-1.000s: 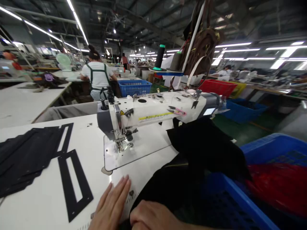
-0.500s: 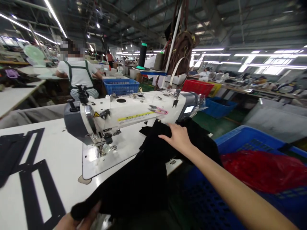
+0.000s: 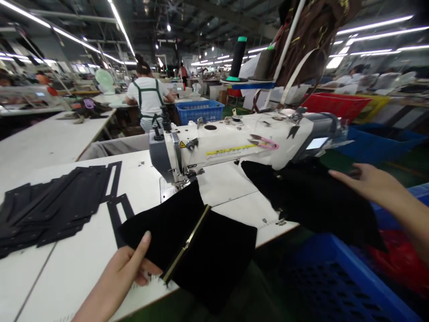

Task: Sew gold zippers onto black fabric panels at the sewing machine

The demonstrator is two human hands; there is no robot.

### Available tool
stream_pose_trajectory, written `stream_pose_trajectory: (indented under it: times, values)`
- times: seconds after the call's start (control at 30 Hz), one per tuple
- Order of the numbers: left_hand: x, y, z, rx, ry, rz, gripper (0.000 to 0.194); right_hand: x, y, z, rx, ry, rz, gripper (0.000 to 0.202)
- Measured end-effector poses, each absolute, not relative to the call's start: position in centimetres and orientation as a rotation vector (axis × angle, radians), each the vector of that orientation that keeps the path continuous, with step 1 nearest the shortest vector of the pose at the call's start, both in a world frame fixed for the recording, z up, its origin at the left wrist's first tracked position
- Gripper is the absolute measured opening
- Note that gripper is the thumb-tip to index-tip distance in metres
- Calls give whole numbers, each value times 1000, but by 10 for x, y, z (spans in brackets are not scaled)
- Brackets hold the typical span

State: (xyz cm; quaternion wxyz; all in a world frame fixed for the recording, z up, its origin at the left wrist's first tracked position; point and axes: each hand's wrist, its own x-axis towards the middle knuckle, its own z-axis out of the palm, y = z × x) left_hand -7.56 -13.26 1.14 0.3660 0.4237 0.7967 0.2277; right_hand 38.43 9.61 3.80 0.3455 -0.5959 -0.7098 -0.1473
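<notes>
A black fabric piece with a gold zipper (image 3: pixel 188 241) hangs over the table's front edge. My left hand (image 3: pixel 129 268) pinches its left side, thumb on top and fingers beneath. More black fabric (image 3: pixel 311 192) lies at the right end of the sewing machine (image 3: pixel 228 138) and droops past the table edge. My right hand (image 3: pixel 372 183) is at the upper right side of this fabric, thumb and fingers apart, touching or just above it. Pink-handled snips (image 3: pixel 264 142) and a yellow tape measure rest on the machine's arm.
Flat dark pieces (image 3: pixel 56 201) are piled on the white table (image 3: pixel 83 273) at left. Blue crates (image 3: pixel 338 268) and red material stand at lower right. Thread cones (image 3: pixel 237 60) and a brown bag (image 3: pixel 308 49) are behind the machine. A person (image 3: pixel 147 96) sits beyond.
The view has turned left. The zippered piece now lies apart from the other black fabric, with its zipper showing. My right hand has moved right, and its fingers have opened.
</notes>
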Motion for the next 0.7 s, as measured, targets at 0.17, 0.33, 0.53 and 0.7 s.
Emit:
stream_pose_trajectory:
  times: [0.17,0.33,0.53,0.7]
  values:
    - [-70,-137,-2,1329,2134,639,44,301,37,55,-1342,-1850,-470,36]
    - [-53,-149,-11,2408,1929,998,24,218,0,60,-861,-2114,-8,21]
    - [-20,-172,-36,3097,1561,867,33,191,-21,20,-920,-2255,451,20]
    - [-18,-175,-47,2943,1515,741,26,169,-32,-18,-1130,-2447,783,23]
